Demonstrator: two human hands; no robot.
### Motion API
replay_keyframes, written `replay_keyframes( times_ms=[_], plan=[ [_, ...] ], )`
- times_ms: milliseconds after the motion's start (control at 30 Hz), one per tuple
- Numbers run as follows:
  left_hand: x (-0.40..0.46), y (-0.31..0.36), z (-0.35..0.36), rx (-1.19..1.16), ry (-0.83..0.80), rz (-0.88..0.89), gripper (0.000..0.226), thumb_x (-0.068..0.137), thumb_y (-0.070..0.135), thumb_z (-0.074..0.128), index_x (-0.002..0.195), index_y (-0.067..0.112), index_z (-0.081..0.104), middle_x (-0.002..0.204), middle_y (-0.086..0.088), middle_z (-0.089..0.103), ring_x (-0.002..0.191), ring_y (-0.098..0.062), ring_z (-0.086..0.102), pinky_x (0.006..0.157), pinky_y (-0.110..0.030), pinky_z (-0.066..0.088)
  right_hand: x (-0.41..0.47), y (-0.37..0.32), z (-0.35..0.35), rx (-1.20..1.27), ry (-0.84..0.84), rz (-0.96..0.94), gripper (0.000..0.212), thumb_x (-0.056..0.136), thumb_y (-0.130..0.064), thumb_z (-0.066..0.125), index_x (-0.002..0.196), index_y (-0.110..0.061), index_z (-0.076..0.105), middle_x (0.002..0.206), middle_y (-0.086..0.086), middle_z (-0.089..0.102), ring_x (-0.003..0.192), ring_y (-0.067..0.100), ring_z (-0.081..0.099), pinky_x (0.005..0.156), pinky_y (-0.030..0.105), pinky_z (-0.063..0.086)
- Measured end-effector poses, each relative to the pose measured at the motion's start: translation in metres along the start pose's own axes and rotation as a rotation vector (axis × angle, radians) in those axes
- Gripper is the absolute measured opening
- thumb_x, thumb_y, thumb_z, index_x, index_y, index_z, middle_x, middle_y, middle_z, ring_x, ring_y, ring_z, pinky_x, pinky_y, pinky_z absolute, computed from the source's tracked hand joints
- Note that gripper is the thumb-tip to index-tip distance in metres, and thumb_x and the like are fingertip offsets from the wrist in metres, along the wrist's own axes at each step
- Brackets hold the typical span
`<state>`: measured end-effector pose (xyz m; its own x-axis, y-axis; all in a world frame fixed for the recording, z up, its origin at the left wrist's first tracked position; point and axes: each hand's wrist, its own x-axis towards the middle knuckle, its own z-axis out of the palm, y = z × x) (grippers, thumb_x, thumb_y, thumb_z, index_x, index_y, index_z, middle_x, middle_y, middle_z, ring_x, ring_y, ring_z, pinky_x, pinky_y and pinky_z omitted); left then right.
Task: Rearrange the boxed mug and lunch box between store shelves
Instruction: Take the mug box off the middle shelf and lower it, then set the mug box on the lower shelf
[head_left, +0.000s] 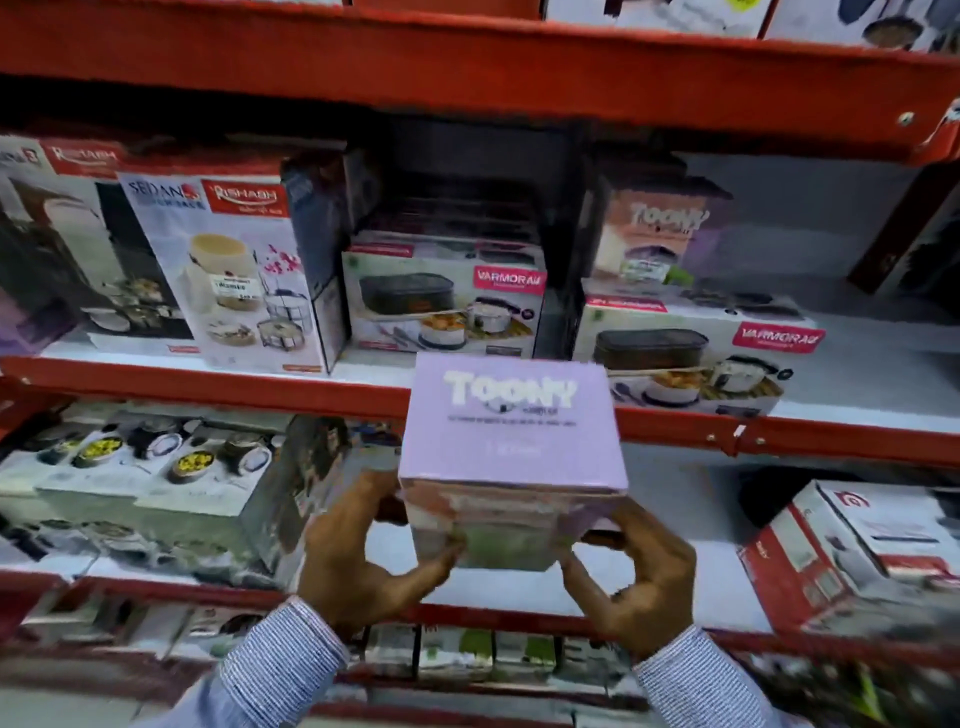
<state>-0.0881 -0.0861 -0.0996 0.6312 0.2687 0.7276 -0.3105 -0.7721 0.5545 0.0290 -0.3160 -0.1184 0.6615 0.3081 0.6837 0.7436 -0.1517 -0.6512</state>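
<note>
I hold a lilac boxed mug (511, 431) marked "TOONY" in front of the red shelves, at the level of the middle shelf's edge. My left hand (358, 551) grips its lower left side and my right hand (631, 566) grips its lower right. A second "TOONY" boxed mug (657, 234) stands on a "VARMORA" lunch box carton (691, 358) on the middle shelf, right of centre. Another "VARMORA" lunch box carton (447, 301) sits on that shelf just behind the held box, with more cartons stacked on it.
Tall "RISHABH" cartons (223, 265) fill the middle shelf's left. The red shelf rail (260, 387) runs across. Casserole set boxes (145, 467) lie on the lower shelf's left, a red-and-white carton (852, 556) on its right. Bare white shelf (878, 364) shows at the middle shelf's far right.
</note>
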Motion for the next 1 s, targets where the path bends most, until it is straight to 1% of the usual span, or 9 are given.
replay_keyframes(
  times_ms=[133, 267, 333, 467, 567, 633, 800, 900, 1000],
  plan=[
    [-0.045, -0.038, 0.033, 0.020, -0.181, -0.220, 0.051, 0.073, 0.065, 0.067, 0.102, 0.024, 0.056, 0.076, 0.029, 0.049, 0.077, 0.021, 0.054, 0.067, 0.005, 0.038, -0.037, 0.041, 0.015, 0.067, -0.161, 0.178, 0.045, 0.073, -0.013, 0.078, 0.116, -0.008, 0.067, 0.111, -0.014, 0.071, 0.100, 0.006, 0.070, 0.077, 0.021, 0.061],
    [-0.069, -0.069, 0.073, 0.021, -0.308, -0.479, 0.055, 0.072, 0.047, 0.079, 0.116, 0.042, 0.046, 0.092, 0.024, 0.065, 0.077, 0.002, 0.066, 0.065, -0.009, 0.052, -0.052, 0.079, 0.038, 0.115, -0.272, 0.454, 0.044, 0.081, -0.010, 0.074, 0.120, -0.024, 0.060, 0.110, -0.004, 0.073, 0.103, 0.005, 0.069, 0.086, 0.030, 0.061],
    [-0.072, -0.083, 0.092, 0.013, -0.352, -0.567, 0.057, 0.075, 0.043, 0.077, 0.123, 0.037, 0.045, 0.101, 0.012, 0.071, 0.080, -0.006, 0.070, 0.071, -0.022, 0.060, -0.052, 0.093, 0.050, 0.141, -0.297, 0.549, 0.044, 0.084, -0.011, 0.070, 0.119, -0.034, 0.054, 0.113, -0.006, 0.069, 0.107, 0.005, 0.067, 0.086, 0.021, 0.059],
    [-0.079, -0.102, 0.116, 0.040, -0.436, -0.627, 0.049, 0.081, 0.032, 0.073, 0.119, 0.035, 0.041, 0.101, 0.008, 0.071, 0.085, -0.014, 0.073, 0.079, -0.034, 0.062, -0.059, 0.124, 0.068, 0.071, -0.377, 0.671, 0.046, 0.090, -0.012, 0.063, 0.133, -0.016, 0.047, 0.125, 0.001, 0.061, 0.120, 0.022, 0.061, 0.076, 0.001, 0.050],
    [-0.085, -0.107, 0.120, 0.049, -0.477, -0.683, 0.047, 0.083, 0.027, 0.070, 0.121, 0.031, 0.041, 0.108, 0.001, 0.074, 0.094, -0.019, 0.073, 0.085, -0.036, 0.060, -0.068, 0.134, 0.071, 0.033, -0.408, 0.712, 0.050, 0.090, -0.014, 0.064, 0.136, -0.016, 0.044, 0.133, 0.008, 0.059, 0.125, 0.022, 0.058, 0.077, 0.001, 0.049],
    [-0.087, -0.105, 0.118, 0.069, -0.485, -0.688, 0.053, 0.084, 0.024, 0.068, 0.130, 0.026, 0.043, 0.119, -0.001, 0.072, 0.106, -0.023, 0.070, 0.093, -0.033, 0.056, -0.071, 0.133, 0.067, 0.005, -0.450, 0.705, 0.055, 0.088, -0.013, 0.065, 0.136, -0.023, 0.042, 0.134, 0.011, 0.060, 0.127, 0.022, 0.056, 0.088, 0.007, 0.049],
    [-0.081, -0.084, 0.090, 0.145, -0.355, -0.572, 0.066, 0.091, 0.025, 0.053, 0.152, 0.023, 0.026, 0.157, -0.003, 0.039, 0.144, -0.026, 0.040, 0.119, -0.038, 0.030, -0.063, 0.111, 0.037, -0.153, -0.406, 0.597, 0.064, 0.089, -0.017, 0.060, 0.145, -0.031, 0.032, 0.150, 0.003, 0.046, 0.135, 0.021, 0.047, 0.110, 0.028, 0.039],
    [-0.051, -0.059, 0.075, 0.294, -0.196, -0.239, 0.065, 0.090, 0.036, 0.044, 0.151, 0.019, 0.030, 0.161, -0.007, 0.031, 0.151, -0.025, 0.025, 0.119, -0.059, 0.026, -0.037, 0.083, 0.014, -0.406, -0.200, 0.354, 0.061, 0.090, -0.028, 0.054, 0.146, -0.031, 0.031, 0.158, -0.003, 0.034, 0.145, 0.015, 0.030, 0.116, 0.038, 0.034],
    [0.000, -0.018, 0.075, 0.500, -0.196, 0.013, 0.079, 0.087, 0.049, 0.047, 0.153, 0.010, 0.027, 0.164, -0.018, 0.020, 0.154, -0.036, 0.010, 0.122, -0.064, 0.006, 0.005, 0.060, -0.011, -0.687, -0.061, 0.125, 0.067, 0.089, -0.038, 0.051, 0.150, -0.024, 0.028, 0.163, 0.005, 0.018, 0.152, 0.026, 0.008, 0.123, 0.044, 0.010]
  ],
)
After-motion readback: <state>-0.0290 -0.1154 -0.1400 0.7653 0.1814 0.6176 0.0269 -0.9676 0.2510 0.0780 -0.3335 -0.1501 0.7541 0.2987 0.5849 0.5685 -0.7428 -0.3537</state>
